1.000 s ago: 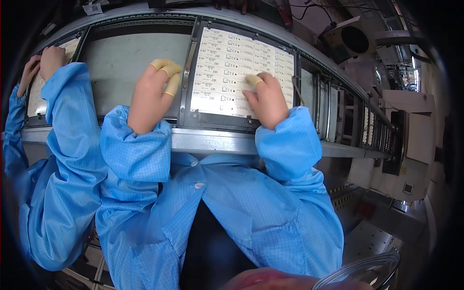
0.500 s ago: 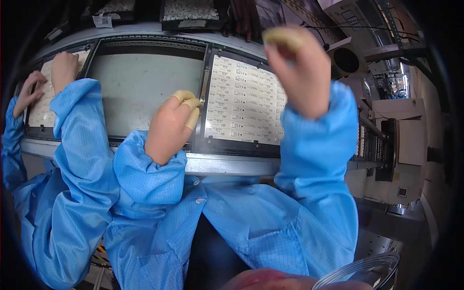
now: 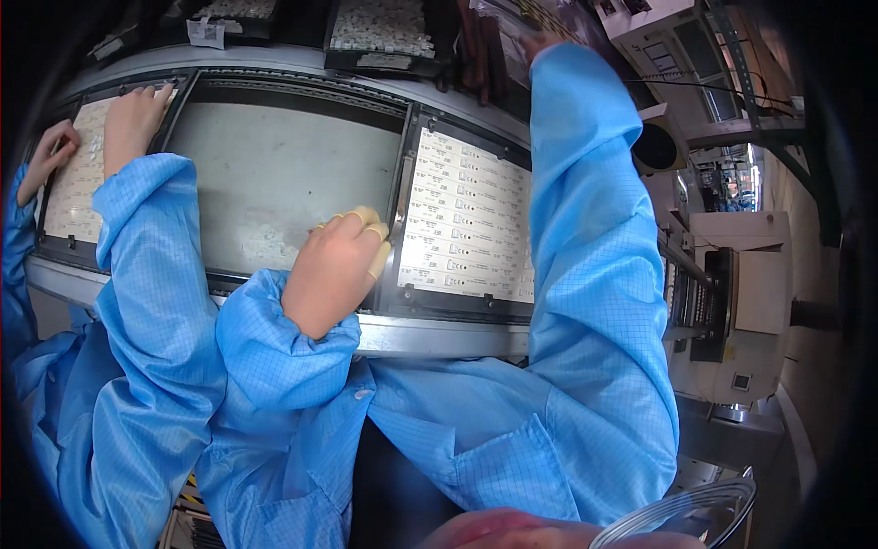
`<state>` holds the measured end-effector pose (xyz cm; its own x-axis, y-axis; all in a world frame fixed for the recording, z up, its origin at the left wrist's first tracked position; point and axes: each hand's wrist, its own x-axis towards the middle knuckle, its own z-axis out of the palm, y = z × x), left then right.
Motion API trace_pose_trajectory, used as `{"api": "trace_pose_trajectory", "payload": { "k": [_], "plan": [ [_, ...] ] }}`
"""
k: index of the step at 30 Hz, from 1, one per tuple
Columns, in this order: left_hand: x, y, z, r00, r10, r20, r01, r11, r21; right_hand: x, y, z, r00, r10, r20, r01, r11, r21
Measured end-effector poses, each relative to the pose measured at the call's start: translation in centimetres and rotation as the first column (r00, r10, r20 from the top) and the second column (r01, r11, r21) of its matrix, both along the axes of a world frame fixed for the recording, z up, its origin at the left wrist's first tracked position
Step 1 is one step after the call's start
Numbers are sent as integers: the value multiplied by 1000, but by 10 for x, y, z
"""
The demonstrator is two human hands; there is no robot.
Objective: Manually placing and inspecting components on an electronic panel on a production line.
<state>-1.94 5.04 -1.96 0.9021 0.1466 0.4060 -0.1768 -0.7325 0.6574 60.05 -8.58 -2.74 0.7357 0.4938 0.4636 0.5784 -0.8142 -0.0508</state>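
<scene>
My left hand (image 3: 334,270), with yellow finger cots on its fingertips, rests at the black frame's dividing bar. Its fingers are curled together, and anything inside them is hidden. Right of it lies a black-framed tray of white printed labels or plates (image 3: 462,215) in rows. To its left is a bare grey-green surface (image 3: 283,165) inside the frame. My right hand (image 3: 540,44) reaches far forward beside a clear plastic bag (image 3: 503,37). Blur and the blue sleeve hide most of its fingers.
At left, a co-worker's two hands (image 3: 135,123) work over another white tray (image 3: 78,197). Black bins of small white parts (image 3: 380,32) stand behind the frame. A metal rail (image 3: 439,337) runs along the near edge. Machinery (image 3: 745,302) stands at right.
My right hand has swung forward and away, from above the printed tray to the far side. My left hand stays at the dividing bar, its fingers more curled. The view has shifted slightly.
</scene>
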Motion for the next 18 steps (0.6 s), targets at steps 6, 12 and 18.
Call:
{"api": "trace_pose_trajectory", "payload": {
  "k": [6,12,18],
  "plan": [
    [-13,7,-14,997,55,-50,-54,998,10,-9,88,-86,807,-117,-579,170,985,38],
    [-3,5,-7,994,-52,-96,59,995,75,-55,166,-96,808,-287,-515,409,902,139],
    [-14,21,-23,984,-13,-179,23,998,53,-166,106,-52,776,-116,-621,274,947,165]
  ]
}}
